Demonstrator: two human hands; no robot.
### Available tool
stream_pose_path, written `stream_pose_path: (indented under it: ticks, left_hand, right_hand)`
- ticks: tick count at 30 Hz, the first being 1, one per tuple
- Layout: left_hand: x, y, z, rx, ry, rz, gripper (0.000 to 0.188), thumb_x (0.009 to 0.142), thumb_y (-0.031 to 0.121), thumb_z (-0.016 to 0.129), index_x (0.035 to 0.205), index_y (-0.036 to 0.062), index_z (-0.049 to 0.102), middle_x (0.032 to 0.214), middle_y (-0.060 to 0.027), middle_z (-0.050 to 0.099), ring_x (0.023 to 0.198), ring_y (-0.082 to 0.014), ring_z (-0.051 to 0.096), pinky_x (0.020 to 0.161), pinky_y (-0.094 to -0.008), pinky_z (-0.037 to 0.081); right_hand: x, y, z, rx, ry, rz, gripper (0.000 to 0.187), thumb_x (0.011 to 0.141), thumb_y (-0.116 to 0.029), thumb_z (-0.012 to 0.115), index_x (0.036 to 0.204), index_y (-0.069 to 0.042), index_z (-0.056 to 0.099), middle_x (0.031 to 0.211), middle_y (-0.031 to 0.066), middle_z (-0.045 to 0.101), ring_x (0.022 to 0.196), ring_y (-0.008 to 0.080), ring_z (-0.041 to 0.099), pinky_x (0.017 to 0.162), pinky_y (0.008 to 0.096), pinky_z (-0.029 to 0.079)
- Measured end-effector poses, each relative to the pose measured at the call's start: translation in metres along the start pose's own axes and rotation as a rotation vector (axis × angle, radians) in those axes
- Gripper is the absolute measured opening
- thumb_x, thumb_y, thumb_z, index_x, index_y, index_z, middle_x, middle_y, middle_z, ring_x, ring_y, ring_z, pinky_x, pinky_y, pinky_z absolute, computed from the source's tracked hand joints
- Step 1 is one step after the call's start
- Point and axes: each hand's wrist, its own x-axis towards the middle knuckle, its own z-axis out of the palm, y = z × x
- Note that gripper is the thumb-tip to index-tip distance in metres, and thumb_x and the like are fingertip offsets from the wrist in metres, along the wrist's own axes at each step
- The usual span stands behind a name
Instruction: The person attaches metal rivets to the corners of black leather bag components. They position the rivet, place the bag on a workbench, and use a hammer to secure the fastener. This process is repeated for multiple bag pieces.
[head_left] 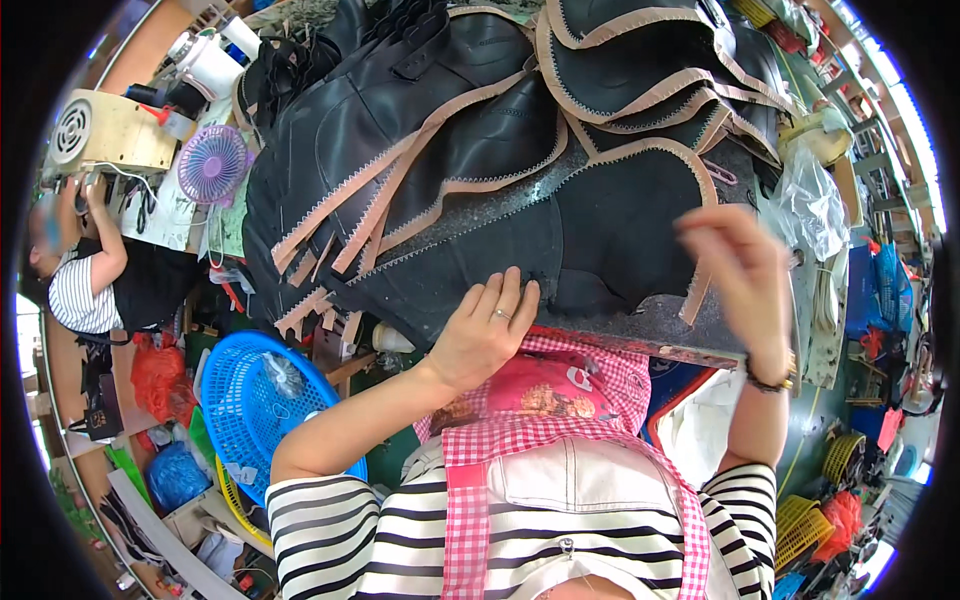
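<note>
My left hand (490, 325), with a ring on one finger, lies with its fingers flat on the near edge of a black shoe-upper piece (510, 245). That piece is spread on a dark speckled work surface (650, 335), and a tan zigzag-edged strip (650, 147) runs along its far curve and right side. Over the right end of the piece my right hand (738, 275) is raised, its fingers smeared by motion. Whether they hold anything is not visible. Beyond lies a heap of black leather uppers (470, 75) with similar tan strips along their edges.
A blue plastic basket (225, 395) stands at the left, below the table. Farther left are a purple fan (215, 165), a beige machine (115, 130) and a seated co-worker (90, 280). Clear plastic bags (812, 195) hang beside the table's right side.
</note>
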Motion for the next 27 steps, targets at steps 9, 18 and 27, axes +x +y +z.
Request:
stream_pose_path:
  ticks: [9,18,27]
  left_hand:
    - [0.006,-0.003,-0.008,-0.089,-0.032,-0.058,0.053,0.079,0.01,0.056,0.132,0.0032,0.054,0.135,-0.0165,0.053,0.106,-0.0285,0.058,0.091,-0.0371,0.046]
    - [0.013,0.006,-0.009,0.051,-0.126,-0.013,0.052,0.082,0.013,0.055,0.133,0.0007,0.053,0.134,-0.0186,0.053,0.104,-0.0276,0.058,0.093,-0.0369,0.044]
    - [0.015,-0.002,-0.009,-0.1,-0.014,-0.025,0.051,0.076,0.009,0.057,0.127,0.0001,0.056,0.131,-0.0198,0.053,0.106,-0.0297,0.052,0.098,-0.0409,0.044]
  right_hand:
    - [-0.038,-0.001,-0.001,-0.405,0.067,-0.499,0.021,0.082,-0.003,0.061,0.102,-0.001,0.067,0.101,0.0116,0.068,0.086,0.0223,0.065,0.082,0.0315,0.051]
    - [-0.012,0.005,0.045,-0.37,-0.198,-0.644,0.029,0.072,-0.005,0.063,0.1,-0.002,0.067,0.116,0.0113,0.065,0.104,0.0269,0.062,0.094,0.0448,0.046]
    - [-0.108,0.222,-0.124,-0.807,0.169,0.349,0.032,0.092,-0.02,0.061,0.118,-0.002,0.054,0.107,0.021,0.062,0.096,0.0352,0.06,0.083,0.0442,0.047]
